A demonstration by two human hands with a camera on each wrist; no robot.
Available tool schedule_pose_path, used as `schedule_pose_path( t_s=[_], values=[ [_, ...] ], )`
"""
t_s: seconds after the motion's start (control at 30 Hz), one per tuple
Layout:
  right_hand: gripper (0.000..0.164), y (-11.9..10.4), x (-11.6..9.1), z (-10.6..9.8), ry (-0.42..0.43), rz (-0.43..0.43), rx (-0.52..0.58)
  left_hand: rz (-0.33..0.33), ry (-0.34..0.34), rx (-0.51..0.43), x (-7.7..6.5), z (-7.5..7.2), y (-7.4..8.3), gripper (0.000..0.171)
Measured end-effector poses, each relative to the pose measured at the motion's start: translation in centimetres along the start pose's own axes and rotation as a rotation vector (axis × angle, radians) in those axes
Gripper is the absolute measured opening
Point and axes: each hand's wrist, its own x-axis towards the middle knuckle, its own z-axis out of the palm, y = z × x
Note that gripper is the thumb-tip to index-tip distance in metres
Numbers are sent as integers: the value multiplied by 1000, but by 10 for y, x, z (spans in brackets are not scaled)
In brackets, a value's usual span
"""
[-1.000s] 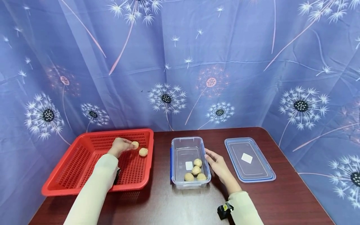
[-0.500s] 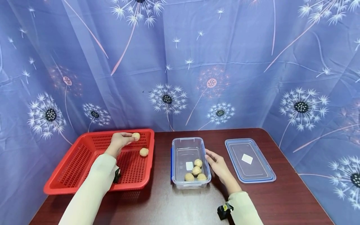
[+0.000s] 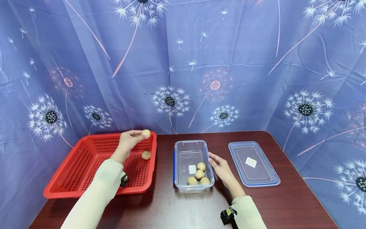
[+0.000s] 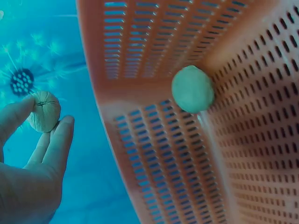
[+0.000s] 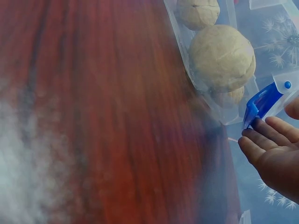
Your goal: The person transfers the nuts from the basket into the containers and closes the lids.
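My left hand [image 3: 127, 144] pinches a walnut [image 3: 146, 134] between thumb and fingertips, up at the back right rim of the red basket [image 3: 152, 171]. In the left wrist view the pinched walnut [image 4: 45, 112] shows its seam, outside the basket's edge. Another walnut [image 3: 146, 155] lies inside the basket near its right wall. Several walnuts [image 3: 199, 174] rest at the near end of the clear plastic container [image 3: 191, 190]. My right hand [image 3: 221, 168] rests against the container's right side, its fingers extended at the blue latch [image 5: 264, 102].
To the right, a clear lid [image 3: 238, 159] with a blue seal and a white label [image 3: 251, 162] lies flat on the dark wooden table [image 3: 291, 197]. A blue dandelion-print curtain [image 3: 246, 73] hangs behind. Another blue latch [image 3: 173, 167] shows on the container's left side.
My left hand has lifted the walnut from inside the basket and moved it up and right to the back rim. The right hand and the container have stayed in place.
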Motion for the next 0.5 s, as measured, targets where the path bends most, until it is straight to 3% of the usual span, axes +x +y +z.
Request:
schedule_pose_path(
  t_s=[0.5],
  values=[
    [39, 0, 1, -1, -2, -3, 1, 52, -57, -69, -22, 34, 43, 44]
  ],
)
